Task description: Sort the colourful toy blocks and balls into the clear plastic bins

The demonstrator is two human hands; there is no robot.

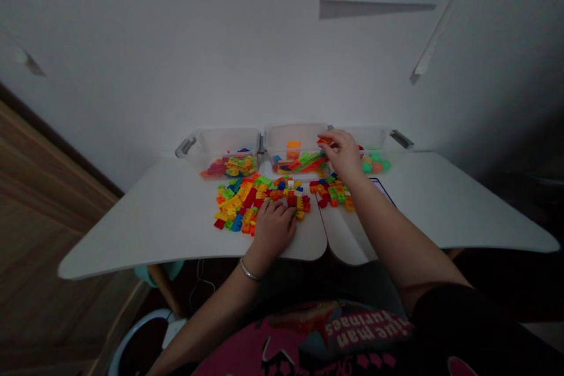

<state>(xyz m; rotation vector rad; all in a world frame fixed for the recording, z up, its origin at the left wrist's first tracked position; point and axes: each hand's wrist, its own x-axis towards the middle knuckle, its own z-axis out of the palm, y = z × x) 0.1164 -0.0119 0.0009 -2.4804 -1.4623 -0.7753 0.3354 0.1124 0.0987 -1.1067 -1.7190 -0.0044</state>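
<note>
My right hand point(345, 154) is raised over the right end of the middle clear bin point(293, 131). Between its thumb and fingers is a small orange-red toy brick point(324, 141). My left hand point(274, 228) lies on the near edge of a big pile of mixed toy bricks point(235, 202), its fingers spread and slightly bent over them. Some bricks under those fingertips are hidden. Inside the middle bin lie larger bricks, among them an orange block point(293, 148) and a long green piece point(308, 160).
A left clear bin point(220, 140) holds colourful pieces; a right clear bin point(374, 136) holds green and orange round ones. A smaller brick heap point(337, 192) and a phone-like dark-edged device point(382, 189) lie by my right forearm. The white table point(154, 217) has a front notch.
</note>
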